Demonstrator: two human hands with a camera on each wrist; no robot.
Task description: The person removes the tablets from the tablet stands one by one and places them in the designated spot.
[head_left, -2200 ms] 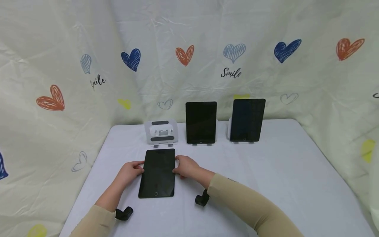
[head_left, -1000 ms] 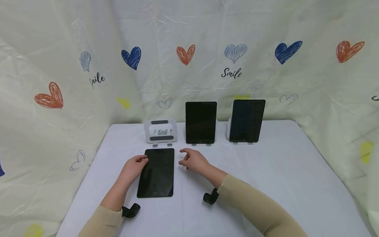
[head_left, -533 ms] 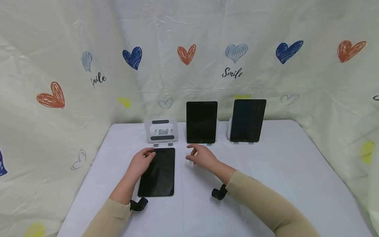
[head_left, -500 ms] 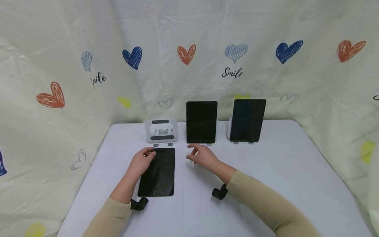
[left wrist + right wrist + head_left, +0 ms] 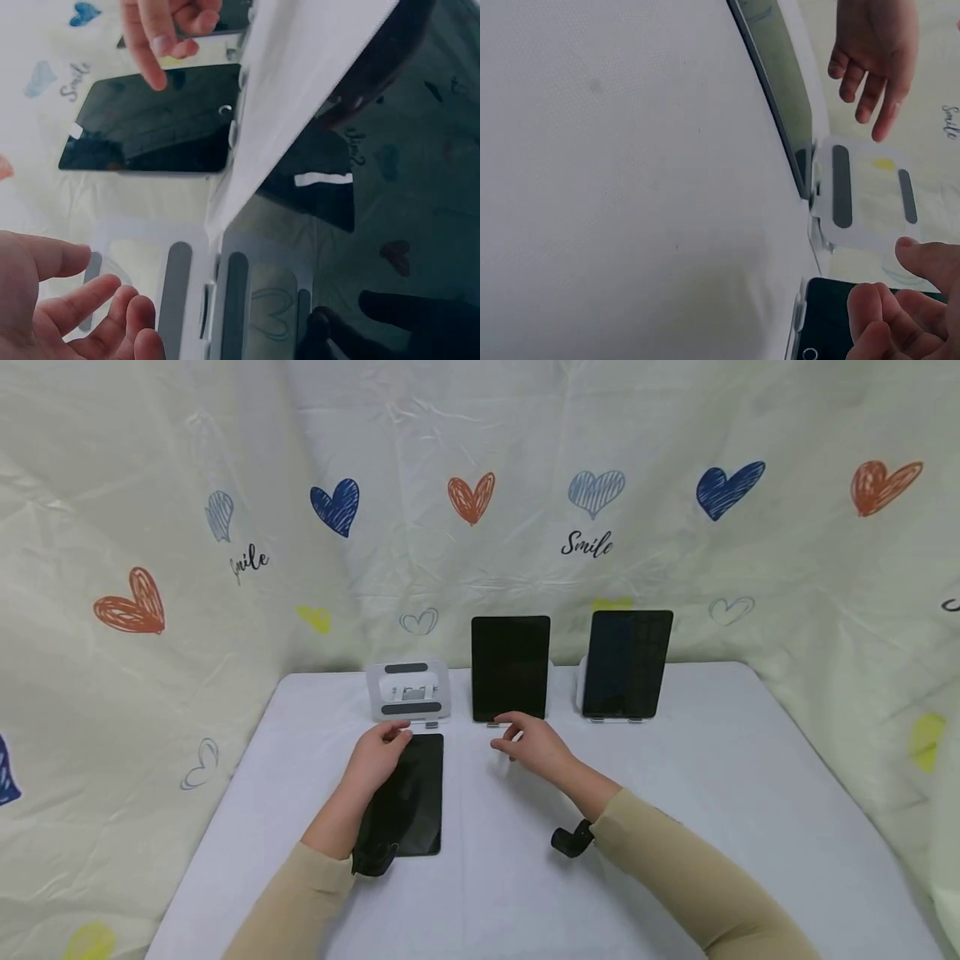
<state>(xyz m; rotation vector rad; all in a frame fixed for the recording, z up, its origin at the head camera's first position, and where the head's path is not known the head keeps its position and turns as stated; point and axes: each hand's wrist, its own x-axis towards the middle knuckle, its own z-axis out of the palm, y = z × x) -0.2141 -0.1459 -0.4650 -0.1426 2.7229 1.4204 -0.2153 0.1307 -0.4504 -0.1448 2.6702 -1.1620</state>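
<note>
A black tablet [image 5: 423,802] lies flat on the table in front of an unoccupied white stand [image 5: 408,693] with grey pads. Over the tablet's upper left part hovers my left hand [image 5: 375,764], fingers loosely bent and holding nothing. My right hand [image 5: 538,750] is in the air before the middle tablet [image 5: 510,668], which leans upright on its own stand. In the left wrist view the flat tablet's glossy screen [image 5: 420,195] mirrors the scene. The right wrist view has my right hand [image 5: 907,319] beside the middle tablet [image 5: 829,307], with loosely curled fingers gripping nothing.
Another black tablet [image 5: 628,664] leans on a stand at the right of the row. A white cloth covers the table [image 5: 712,793]. Behind it hangs a pale curtain [image 5: 525,427] printed with hearts. A black wrist camera [image 5: 573,839] sits on the right wrist.
Earlier both hands held the flat tablet's sides. The right hand has let go and moved right and away; the left has slid forward and rightward above it. The tablet has stayed in place.
</note>
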